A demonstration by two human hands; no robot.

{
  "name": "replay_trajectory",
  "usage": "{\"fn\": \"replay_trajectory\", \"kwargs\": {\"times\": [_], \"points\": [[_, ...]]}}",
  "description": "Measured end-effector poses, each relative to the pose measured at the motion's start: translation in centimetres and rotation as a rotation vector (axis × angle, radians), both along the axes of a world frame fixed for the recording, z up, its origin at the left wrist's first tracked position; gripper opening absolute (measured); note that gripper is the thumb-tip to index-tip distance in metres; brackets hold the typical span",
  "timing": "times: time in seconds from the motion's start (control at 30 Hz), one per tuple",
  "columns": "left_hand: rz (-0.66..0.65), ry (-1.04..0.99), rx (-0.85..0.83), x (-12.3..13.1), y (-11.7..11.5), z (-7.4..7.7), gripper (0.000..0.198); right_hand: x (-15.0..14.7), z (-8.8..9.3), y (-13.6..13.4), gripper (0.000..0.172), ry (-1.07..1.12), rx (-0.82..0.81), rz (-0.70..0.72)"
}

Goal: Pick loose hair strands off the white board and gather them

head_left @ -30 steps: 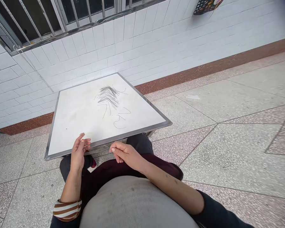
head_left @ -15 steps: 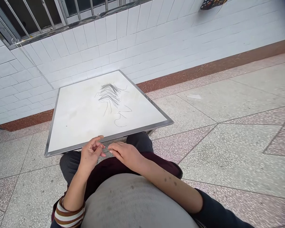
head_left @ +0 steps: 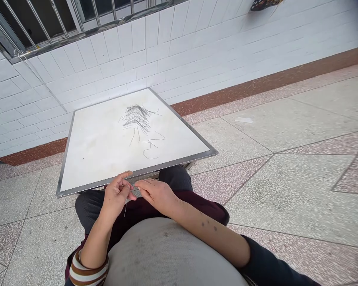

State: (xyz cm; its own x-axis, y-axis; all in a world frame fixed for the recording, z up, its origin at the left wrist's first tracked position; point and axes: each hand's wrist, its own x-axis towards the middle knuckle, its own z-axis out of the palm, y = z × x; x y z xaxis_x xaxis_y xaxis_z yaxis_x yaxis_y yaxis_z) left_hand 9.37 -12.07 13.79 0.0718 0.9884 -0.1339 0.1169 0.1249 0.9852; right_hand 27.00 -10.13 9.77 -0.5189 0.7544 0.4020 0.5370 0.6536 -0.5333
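Note:
My left hand (head_left: 117,195) is closed in a pinch just off the near edge of the white table (head_left: 89,163). A thin wire (head_left: 125,209) hangs below its fingers. Close on the right, my right hand (head_left: 157,194) has its thumb and fingers pressed together, the fingertips almost meeting the left ones. A fine strand seems to span the small gap between them; its ends are hidden in the fingers. On the tabletop lies a pile of thin dark wires (head_left: 137,115), mostly side by side. Several bent loose wires (head_left: 151,149) are scattered nearer to me.
The table has a grey metal rim (head_left: 179,160) and stands against a white tiled wall (head_left: 113,59). A barred window (head_left: 56,24) is at the upper left. My knees (head_left: 174,178) are under the table's near edge. A white scrap (head_left: 244,120) lies on the stone floor.
My left hand has shifted slightly right and turned a little, and a wire now shows hanging beneath it. The right hand stays nearly in place. The wires on the table have not moved.

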Motion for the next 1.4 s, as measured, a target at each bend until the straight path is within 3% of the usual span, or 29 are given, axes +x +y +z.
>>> {"fn": "replay_trajectory", "kwargs": {"times": [0.47,1.2,1.4], "points": [[0.028,-0.047,-0.004,0.4,0.2,-0.2,0.04,0.0,-0.2,-0.2,0.025,0.107,-0.122,-0.032],[0.066,0.009,0.016,0.3,0.0,0.1,0.038,0.3,-1.0,-0.3,0.033,0.143,-0.118,0.059],[0.086,-0.016,0.031,-0.1,0.2,-0.1,0.039,0.3,-1.3,-0.2,0.034,0.234,-0.246,0.058]]}}
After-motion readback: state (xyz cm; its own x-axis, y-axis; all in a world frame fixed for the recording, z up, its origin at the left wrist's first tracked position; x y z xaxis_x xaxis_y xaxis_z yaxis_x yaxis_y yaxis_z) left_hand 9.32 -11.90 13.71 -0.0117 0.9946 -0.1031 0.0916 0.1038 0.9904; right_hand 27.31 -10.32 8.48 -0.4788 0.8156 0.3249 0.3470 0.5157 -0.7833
